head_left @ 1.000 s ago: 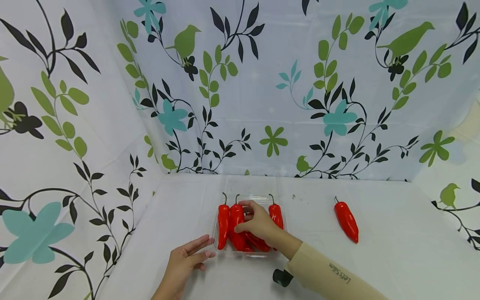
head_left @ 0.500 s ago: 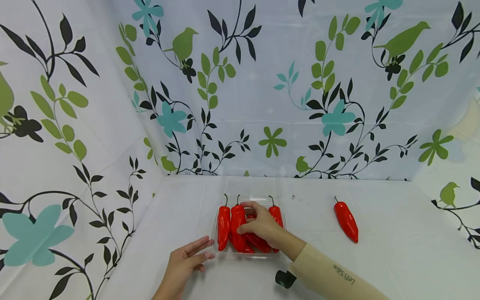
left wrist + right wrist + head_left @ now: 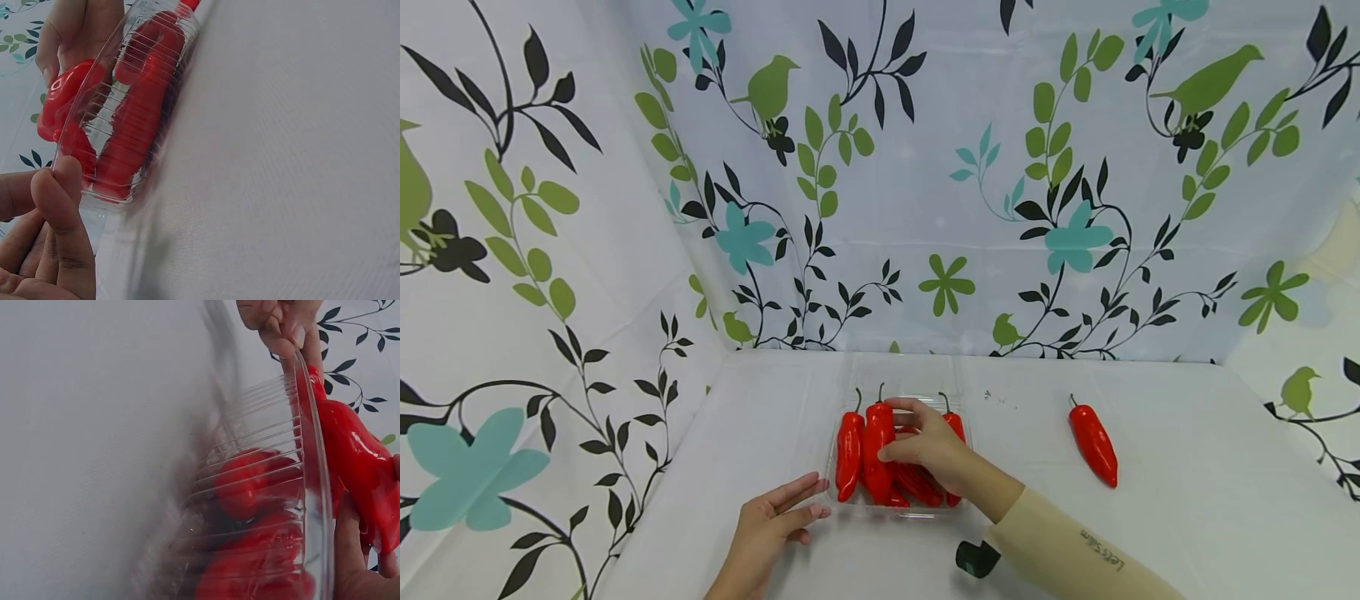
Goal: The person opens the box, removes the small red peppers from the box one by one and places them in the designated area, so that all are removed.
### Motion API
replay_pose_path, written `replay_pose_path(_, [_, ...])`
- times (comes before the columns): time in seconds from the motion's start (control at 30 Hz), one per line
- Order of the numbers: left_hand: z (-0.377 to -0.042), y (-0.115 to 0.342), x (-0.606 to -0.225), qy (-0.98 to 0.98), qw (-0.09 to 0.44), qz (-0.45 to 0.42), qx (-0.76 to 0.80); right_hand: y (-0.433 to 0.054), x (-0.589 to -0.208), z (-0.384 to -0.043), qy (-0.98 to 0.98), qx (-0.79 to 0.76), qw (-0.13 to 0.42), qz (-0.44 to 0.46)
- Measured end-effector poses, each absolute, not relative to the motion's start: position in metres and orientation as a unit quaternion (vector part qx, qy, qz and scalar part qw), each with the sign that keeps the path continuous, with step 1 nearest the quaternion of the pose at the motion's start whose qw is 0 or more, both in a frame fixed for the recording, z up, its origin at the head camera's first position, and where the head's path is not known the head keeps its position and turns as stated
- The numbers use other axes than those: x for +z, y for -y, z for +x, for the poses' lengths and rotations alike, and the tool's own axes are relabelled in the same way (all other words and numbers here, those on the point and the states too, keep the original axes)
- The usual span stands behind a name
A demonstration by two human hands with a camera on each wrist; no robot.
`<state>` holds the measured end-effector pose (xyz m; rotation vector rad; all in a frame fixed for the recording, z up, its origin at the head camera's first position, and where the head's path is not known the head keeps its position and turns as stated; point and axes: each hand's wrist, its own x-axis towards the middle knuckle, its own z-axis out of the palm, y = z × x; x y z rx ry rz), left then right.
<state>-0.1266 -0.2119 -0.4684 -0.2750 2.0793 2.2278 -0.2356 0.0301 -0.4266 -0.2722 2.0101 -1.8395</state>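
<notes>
A clear plastic container (image 3: 904, 512) holding several red chili peppers sits on the white table. My right hand (image 3: 928, 442) reaches over it from the right and grips a red pepper (image 3: 877, 446), thumb on the near side. In the right wrist view that pepper (image 3: 359, 456) rises above the container's rim (image 3: 322, 469). At the container's left side, my left hand (image 3: 775, 521) pinches the rim between thumb and finger, as the left wrist view shows with the fingertips (image 3: 65, 178) at the corner. Another pepper (image 3: 849, 454) lies along the left wall. My right hand partly hides the peppers beneath it.
One loose red pepper (image 3: 1093, 442) lies on the table right of the container. A small black object (image 3: 977, 558) shows beside the right sleeve (image 3: 1067, 542). Patterned cloth (image 3: 865, 208) with birds and leaves hangs behind and to the left.
My right hand has shifted slightly right and lifted the gripped pepper a little, which stands somewhat more upright. The left hand has stayed at the container's left side.
</notes>
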Motion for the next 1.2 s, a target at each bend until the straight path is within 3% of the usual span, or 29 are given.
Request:
replay_pose_path(0.6, [-0.126, 0.211, -0.469, -0.690, 0.036, -0.098, 0.716, -0.047, -0.417, -0.231, -0.651, -0.715, 0.234, -0.097])
replay_pose_path(1.2, [-0.127, 0.210, -0.468, -0.694, 0.033, -0.098, 0.713, -0.090, -0.397, -0.233, -0.634, -0.734, 0.226, -0.094])
